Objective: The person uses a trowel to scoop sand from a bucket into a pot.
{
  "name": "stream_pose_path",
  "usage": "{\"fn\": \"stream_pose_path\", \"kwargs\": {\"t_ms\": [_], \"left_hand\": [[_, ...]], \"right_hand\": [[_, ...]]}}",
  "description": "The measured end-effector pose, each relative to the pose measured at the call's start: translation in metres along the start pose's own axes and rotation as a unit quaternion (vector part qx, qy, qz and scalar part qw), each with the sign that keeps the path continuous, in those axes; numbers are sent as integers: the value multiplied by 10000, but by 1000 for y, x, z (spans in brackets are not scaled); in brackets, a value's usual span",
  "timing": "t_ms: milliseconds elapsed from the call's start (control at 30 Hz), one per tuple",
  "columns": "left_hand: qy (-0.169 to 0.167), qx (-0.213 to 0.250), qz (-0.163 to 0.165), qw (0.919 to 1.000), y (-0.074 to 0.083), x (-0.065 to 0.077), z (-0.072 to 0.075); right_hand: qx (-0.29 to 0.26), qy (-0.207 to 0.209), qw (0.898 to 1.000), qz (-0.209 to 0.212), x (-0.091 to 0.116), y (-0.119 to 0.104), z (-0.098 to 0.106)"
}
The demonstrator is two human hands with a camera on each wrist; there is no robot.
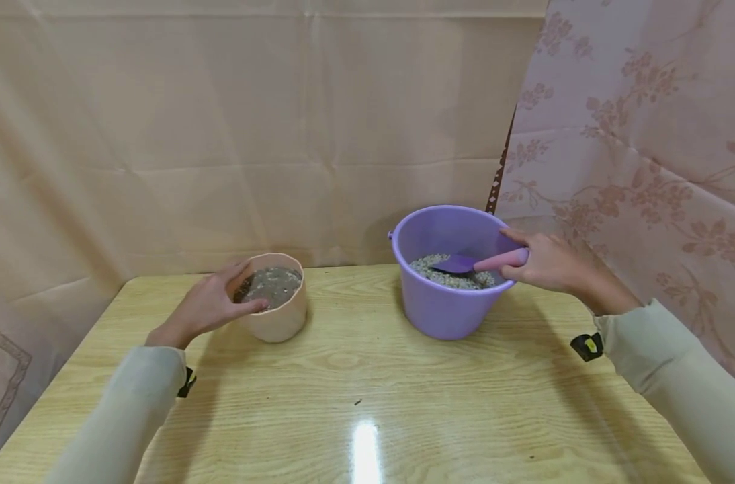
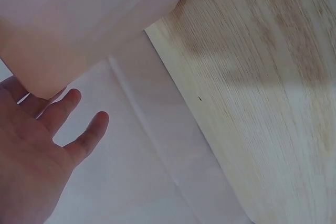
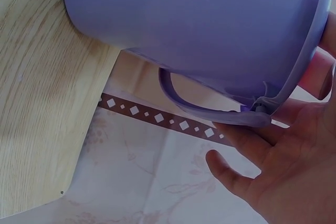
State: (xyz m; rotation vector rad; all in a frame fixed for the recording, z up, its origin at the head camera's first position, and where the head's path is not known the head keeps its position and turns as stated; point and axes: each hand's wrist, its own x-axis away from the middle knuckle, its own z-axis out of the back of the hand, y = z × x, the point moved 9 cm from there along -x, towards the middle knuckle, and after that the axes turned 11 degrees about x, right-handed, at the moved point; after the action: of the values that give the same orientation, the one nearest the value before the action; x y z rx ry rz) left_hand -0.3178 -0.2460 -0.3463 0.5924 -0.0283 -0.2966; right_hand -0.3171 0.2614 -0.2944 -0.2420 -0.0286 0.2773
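Observation:
My left hand [image 1: 213, 299] holds a cream plant pot [image 1: 277, 323] at its left side, thumb over the front rim, the other fingers toward the back. Grey-brown soil with pale bits [image 1: 273, 286] fills the pot nearly to the rim. In the left wrist view, two fingers [image 2: 94, 129] spread loosely below the pot. My right hand [image 1: 549, 259] is at the right rim of a purple bucket [image 1: 446, 309], thumb and forefinger about the pink handle of a trowel [image 1: 500, 261]. The trowel's purple blade rests on pale, grainy material [image 1: 428, 269] inside the bucket.
Both containers stand toward the back of a wood-grain table [image 1: 319, 396]. Behind it hangs a beige cloth [image 1: 222, 134], with a floral curtain [image 1: 645, 134] at the right. The bucket's carrying handle [image 3: 194, 108] hangs at its side by my right fingers.

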Motion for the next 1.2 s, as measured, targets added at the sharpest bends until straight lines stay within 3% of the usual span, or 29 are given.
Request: {"fn": "stream_pose_path", "kwargs": {"t_ms": [367,1200], "left_hand": [[-27,43,-232,9997,17,-3,-11],[-298,149,-786,9964,48,-7,-33]], "right_hand": [[122,226,9997,24,4,-4,0],[-13,158,9999,31,15,-13,-5]]}}
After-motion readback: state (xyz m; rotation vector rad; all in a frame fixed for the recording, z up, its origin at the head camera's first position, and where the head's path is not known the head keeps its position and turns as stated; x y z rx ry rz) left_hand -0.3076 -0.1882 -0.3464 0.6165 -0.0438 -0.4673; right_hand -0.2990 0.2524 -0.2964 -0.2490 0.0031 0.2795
